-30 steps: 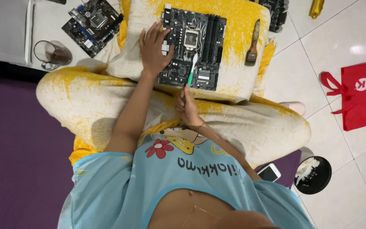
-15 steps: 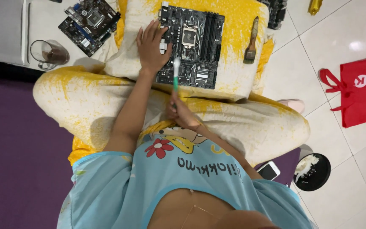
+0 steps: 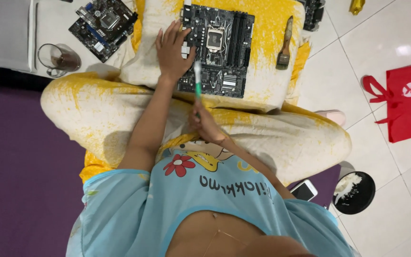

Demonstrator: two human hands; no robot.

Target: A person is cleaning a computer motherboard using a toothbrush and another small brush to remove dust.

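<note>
right hand [image 3: 204,123] still grips the toothbrush [image 3: 198,78], now upright, nearer the motherboard [image 3: 217,47].

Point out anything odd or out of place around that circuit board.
The circuit board lies on a pillow across the person's lap, an unusual soft support. A second board sits askew on the floor beside a glass.

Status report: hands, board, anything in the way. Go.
Left hand flat on the motherboard's left edge. Right hand grips a green-handled brush, tip at the board. Board lies on a pillow; paintbrush beside it, apart.
</note>
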